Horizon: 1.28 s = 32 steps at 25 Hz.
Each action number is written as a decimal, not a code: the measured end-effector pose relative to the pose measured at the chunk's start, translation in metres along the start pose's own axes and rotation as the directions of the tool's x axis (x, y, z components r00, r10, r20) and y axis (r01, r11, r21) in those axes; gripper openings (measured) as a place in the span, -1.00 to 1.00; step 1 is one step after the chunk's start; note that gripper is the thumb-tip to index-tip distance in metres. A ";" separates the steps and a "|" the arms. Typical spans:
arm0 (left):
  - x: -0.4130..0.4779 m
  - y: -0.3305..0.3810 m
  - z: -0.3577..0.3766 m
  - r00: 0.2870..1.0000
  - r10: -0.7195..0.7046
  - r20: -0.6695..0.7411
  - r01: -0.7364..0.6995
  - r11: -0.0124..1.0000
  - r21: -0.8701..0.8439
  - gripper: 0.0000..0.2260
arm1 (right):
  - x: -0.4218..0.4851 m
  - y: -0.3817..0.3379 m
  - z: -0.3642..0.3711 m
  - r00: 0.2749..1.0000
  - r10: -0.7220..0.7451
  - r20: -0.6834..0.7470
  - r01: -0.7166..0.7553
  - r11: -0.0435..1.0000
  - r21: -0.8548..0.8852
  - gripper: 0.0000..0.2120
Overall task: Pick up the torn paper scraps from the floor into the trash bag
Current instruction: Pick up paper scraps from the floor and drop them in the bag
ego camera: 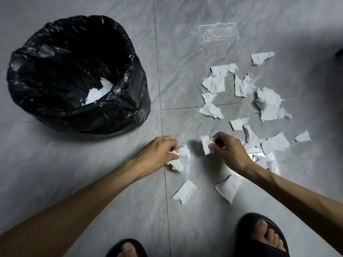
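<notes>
A black trash bag stands open at the upper left, with white paper lying in its bottom. Several torn white paper scraps are strewn over the grey tiled floor on the right. My left hand is closed on a bunch of white scraps just above the floor. To its right, my right hand pinches one small scrap between thumb and fingers. Two more scraps lie on the tiles just below my hands.
My two feet in black sandals stand at the bottom edge. A bright rectangular light reflection shows on the tiles at the top, another behind my right wrist. Tile seams cross near the bag's base.
</notes>
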<state>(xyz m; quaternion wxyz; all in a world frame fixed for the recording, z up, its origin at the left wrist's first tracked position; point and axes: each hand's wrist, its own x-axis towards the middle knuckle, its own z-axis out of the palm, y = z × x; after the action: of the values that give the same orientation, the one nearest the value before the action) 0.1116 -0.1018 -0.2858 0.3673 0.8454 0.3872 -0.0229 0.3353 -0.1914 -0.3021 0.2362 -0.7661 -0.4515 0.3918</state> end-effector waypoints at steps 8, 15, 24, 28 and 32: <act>-0.020 0.068 -0.128 0.925 0.112 -0.363 -0.080 0.992 0.102 -0.92 | 0.020 -0.081 -0.013 0.995 0.096 0.039 -0.102 0.831 0.547 -0.92; -0.052 0.049 -0.232 0.633 0.093 -0.768 0.053 0.985 0.163 -0.93 | 0.034 -0.196 -0.035 0.968 -0.244 -0.061 0.235 0.791 0.565 -0.90; -0.056 -0.043 -0.219 0.682 -0.395 -0.616 0.519 0.854 0.026 -0.73 | 0.053 -0.311 -0.008 0.825 -0.563 -0.049 0.560 0.803 0.204 -0.94; -0.063 -0.020 -0.219 0.596 -0.248 -0.764 0.396 0.918 0.012 -0.79 | 0.057 -0.303 -0.005 0.824 -0.549 0.143 0.549 0.835 0.041 -0.71; -0.050 0.022 -0.206 0.689 -0.055 -0.723 0.160 0.984 0.077 -0.81 | 0.047 -0.235 -0.036 0.856 -0.512 0.072 0.498 0.854 0.154 -0.86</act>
<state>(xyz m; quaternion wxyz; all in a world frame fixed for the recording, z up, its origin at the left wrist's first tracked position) 0.0408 -0.0117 -0.1067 0.1276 0.7856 0.5462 0.2612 0.2588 -0.0381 -0.1314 0.3547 -0.5806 -0.6229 0.3861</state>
